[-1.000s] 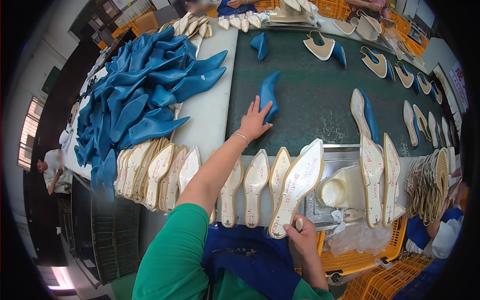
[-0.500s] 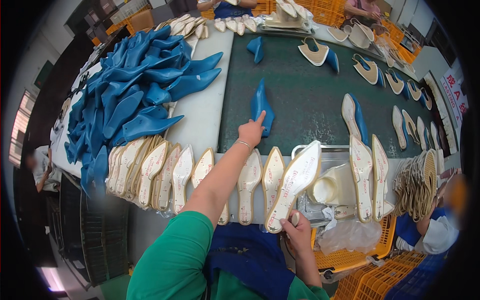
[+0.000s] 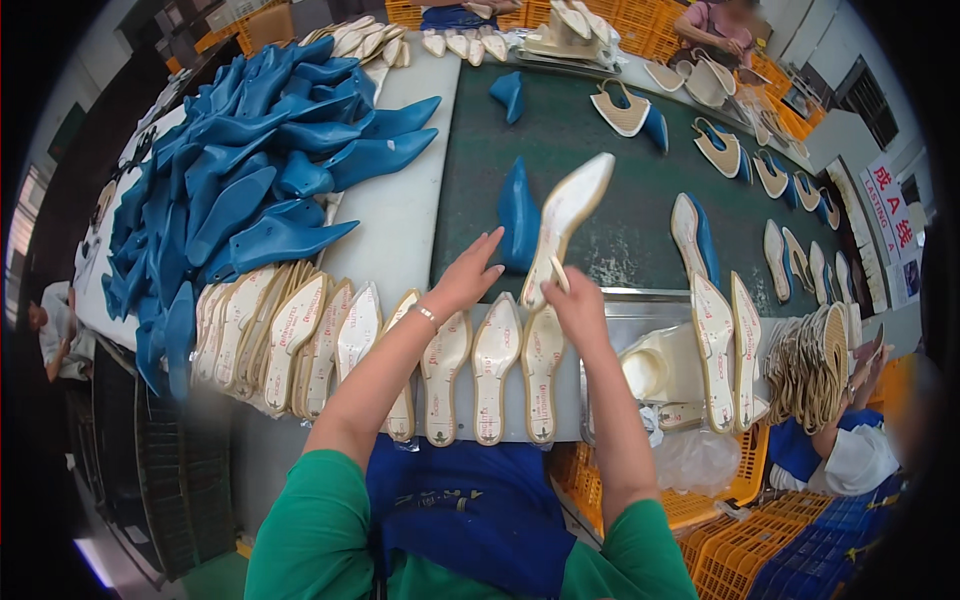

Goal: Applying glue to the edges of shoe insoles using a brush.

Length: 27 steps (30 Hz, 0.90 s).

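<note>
Currently, your left hand (image 3: 463, 282) has its fingers stretched out and the thumb held apart, just beside the blue glossy plastic shoe last (image 3: 517, 220); whether the fingertips touch it, I cannot tell. This last lies on the belt in front of you, its pointed toe away from you. Your right hand (image 3: 577, 305) has its fingers folded, and it pinches 1 white pointed insole with tan rim (image 3: 574, 205) near the heel end, together with 1 thin cream-coloured stick (image 3: 559, 273).

Between your forearms I count 3 flat white insoles with printed marks (image 3: 495, 365) in full view, and 2 similar insoles (image 3: 713, 345) stand to the right. Farther on the belt there is 1 small blue last (image 3: 510, 97), and 1 blue last with a white sole (image 3: 708, 245) lies at the right. The heap of blue lasts (image 3: 250, 165) is too dense for counting.

The surface is a dark green worn belt (image 3: 640, 190) with a white border (image 3: 395, 190). Around it are yellow plastic crates (image 3: 740, 550) and people.
</note>
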Available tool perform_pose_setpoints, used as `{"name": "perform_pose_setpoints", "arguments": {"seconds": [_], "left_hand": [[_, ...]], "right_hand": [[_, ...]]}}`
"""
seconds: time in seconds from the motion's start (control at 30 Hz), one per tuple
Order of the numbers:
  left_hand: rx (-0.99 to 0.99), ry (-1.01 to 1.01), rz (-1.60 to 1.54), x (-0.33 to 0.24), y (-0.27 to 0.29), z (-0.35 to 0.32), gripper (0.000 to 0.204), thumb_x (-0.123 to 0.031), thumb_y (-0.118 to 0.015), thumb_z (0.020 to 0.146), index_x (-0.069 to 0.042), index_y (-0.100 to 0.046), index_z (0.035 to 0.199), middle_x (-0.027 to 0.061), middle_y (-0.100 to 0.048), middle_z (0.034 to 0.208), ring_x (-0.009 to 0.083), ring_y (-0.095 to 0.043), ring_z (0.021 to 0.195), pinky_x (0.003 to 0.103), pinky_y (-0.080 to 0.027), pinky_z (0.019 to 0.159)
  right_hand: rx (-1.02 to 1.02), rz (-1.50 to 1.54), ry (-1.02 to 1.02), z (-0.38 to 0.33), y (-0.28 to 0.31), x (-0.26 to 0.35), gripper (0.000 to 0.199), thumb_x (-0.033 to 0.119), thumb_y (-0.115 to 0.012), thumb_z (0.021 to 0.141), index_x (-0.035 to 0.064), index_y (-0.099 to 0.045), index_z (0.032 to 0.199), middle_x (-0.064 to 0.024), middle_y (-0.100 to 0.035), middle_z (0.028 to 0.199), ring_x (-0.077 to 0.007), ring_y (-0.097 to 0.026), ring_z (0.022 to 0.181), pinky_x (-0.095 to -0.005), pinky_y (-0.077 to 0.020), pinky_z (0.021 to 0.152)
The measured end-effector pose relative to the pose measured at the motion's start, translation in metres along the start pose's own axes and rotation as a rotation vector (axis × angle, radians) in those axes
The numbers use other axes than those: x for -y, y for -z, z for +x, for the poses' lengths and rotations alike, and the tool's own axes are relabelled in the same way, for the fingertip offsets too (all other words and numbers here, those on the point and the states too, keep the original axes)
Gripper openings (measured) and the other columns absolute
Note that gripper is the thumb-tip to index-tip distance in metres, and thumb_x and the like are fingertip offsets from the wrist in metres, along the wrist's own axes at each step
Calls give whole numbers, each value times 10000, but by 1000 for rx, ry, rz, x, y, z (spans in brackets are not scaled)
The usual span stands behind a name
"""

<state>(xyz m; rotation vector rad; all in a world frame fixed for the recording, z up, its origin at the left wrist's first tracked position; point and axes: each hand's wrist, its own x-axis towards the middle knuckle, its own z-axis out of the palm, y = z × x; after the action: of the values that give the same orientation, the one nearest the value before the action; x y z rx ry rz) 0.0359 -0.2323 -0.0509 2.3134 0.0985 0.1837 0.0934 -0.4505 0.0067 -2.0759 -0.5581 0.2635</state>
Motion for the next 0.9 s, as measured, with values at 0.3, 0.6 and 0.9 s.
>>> {"name": "perform_pose_setpoints", "arguments": {"seconds": [0.3,0.6,0.9], "left_hand": [[-264,152,-256,-26,95,-170,524,-116,-562,952,-65,-417,1453,173,-490,1418,276,-499,1297,365,-385,1083],[-563,386,-509,-4,96,-295,431,-51,-511,974,-3,-462,1400,121,-531,1380,214,-559,1220,328,-438,1025],[-682,534,-11,-3,87,-323,277,-125,-592,920,-44,-629,1183,101,-682,1034,226,-667,911,320,-520,803]], "right_hand": [[135,-557,-3,112,-80,-25,187,204,-666,796,34,-648,872,-194,-691,915,-405,-662,883,-482,-526,778],[74,-736,67,101,-85,-14,347,334,-718,819,26,-620,946,-206,-697,887,-393,-678,856,-480,-543,758],[-60,-137,145,-9,-7,51,313,318,-620,911,19,-583,826,-113,-599,688,-222,-583,621,-383,-464,623]]}}
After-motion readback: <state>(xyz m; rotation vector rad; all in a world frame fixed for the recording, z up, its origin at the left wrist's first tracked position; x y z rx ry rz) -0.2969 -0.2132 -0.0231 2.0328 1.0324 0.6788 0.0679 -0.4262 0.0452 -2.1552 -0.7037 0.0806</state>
